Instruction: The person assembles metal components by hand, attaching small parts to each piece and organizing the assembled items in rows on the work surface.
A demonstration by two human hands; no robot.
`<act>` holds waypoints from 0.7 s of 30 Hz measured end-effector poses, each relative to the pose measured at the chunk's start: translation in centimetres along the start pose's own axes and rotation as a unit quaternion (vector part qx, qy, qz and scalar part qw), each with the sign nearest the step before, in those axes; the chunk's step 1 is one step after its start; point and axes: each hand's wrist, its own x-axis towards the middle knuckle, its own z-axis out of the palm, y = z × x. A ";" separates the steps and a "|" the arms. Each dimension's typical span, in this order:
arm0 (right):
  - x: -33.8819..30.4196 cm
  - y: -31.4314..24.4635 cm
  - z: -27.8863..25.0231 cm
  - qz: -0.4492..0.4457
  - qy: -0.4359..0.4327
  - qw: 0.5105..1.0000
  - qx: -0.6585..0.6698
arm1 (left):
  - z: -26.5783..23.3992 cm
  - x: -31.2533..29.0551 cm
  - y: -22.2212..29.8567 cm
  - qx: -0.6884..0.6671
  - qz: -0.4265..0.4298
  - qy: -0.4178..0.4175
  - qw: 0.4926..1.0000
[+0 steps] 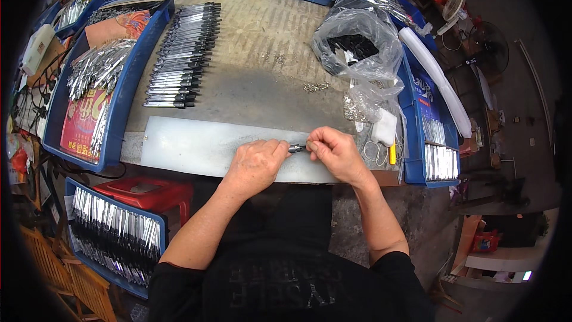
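Note:
A pen [296, 148] with a dark grip section lies level between my two hands, over the white board [196, 143] at the table's near edge. My left hand [256, 164] is closed round the pen's barrel, so most of the barrel is hidden. Thumb and fingers of my right hand [335, 152] pinch at the pen's dark right end; any small part between them is too hidden to make out. Beyond the board, to the left, a row of silver-and-black pens [185, 53] is laid side by side.
Blue trays of silver pen parts stand left [122, 92] and right [417, 137]. A clear plastic bag [387, 30] of black parts sits back right, with small metal pieces [316, 86] nearby. Lower left are a red stool [146, 191] and another pen-filled tray [113, 232].

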 end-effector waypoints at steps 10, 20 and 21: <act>0.0 0.4 2.5 -0.214 0.094 0.961 -0.148 | 0.0 0.0 0.1 -0.011 -0.005 -0.003 1.000; -0.2 0.8 2.8 -0.229 0.111 0.951 -0.177 | 0.4 -0.3 0.0 0.001 0.001 0.011 1.000; -0.2 0.8 2.8 -0.223 0.109 0.952 -0.176 | 0.5 -0.3 -0.1 0.003 -0.001 0.008 1.000</act>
